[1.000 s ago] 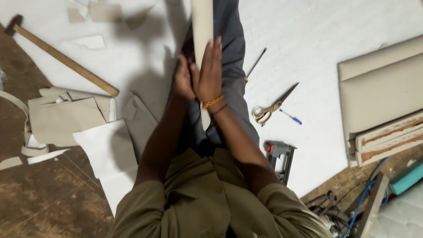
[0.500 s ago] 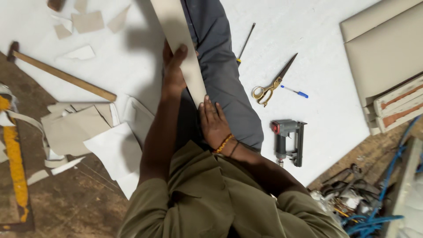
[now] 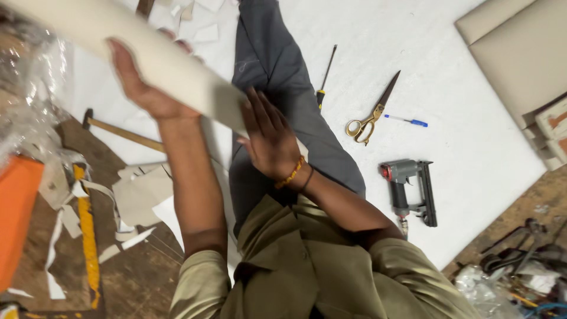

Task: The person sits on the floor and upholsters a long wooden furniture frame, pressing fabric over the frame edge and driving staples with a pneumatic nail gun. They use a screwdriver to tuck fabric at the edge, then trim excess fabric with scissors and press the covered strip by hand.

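Fingers of the right hand lie spread and flat against the near end of a long beige panel, pressing it from the side toward the body. Across it, the left hand cups the panel's underside at about ten o'clock from the right hand, thumb and fingers wrapped round its edge. The panel slants from the upper left corner down to the grey trouser leg. On the white sheet, at three o'clock, lie gold-handled scissors, a blue pen and a screwdriver; a staple gun sits at four o'clock. A wooden-handled hammer lies at nine o'clock.
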Motion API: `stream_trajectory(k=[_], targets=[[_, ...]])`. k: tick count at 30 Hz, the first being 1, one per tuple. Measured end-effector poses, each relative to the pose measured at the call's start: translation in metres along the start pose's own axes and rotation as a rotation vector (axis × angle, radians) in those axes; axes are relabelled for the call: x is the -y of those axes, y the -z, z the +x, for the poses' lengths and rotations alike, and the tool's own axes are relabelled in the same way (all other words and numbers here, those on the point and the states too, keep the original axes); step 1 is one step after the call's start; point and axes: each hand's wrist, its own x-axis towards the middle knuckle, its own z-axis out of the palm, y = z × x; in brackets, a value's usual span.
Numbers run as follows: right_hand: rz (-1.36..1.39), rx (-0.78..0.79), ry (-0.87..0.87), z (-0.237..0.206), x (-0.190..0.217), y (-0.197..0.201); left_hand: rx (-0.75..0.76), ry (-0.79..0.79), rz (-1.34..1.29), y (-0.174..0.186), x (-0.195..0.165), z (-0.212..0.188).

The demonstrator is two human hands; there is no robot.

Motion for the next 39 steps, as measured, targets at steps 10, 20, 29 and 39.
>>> stream_trajectory(k=[10, 20, 29, 39], targets=[[-0.038, 0.062, -0.048, -0.082, -0.043, 0.022, -0.234, 0.132, -0.067, 0.044, 0.006, 0.014], [0.227, -0.142, -0.175, -0.089, -0.079, 0.080, -0.466, 0.257, 0.075, 0.068, 0.059, -0.001], [0.728, -0.048, -0.812, -0.151, -0.092, 0.035, -0.428, 0.297, 0.776, 0.076, 0.095, -0.001], [0.677, 0.014, -0.787, -0.198, -0.087, 0.030, -0.279, 0.144, 0.876, 0.108, 0.191, -0.021]])
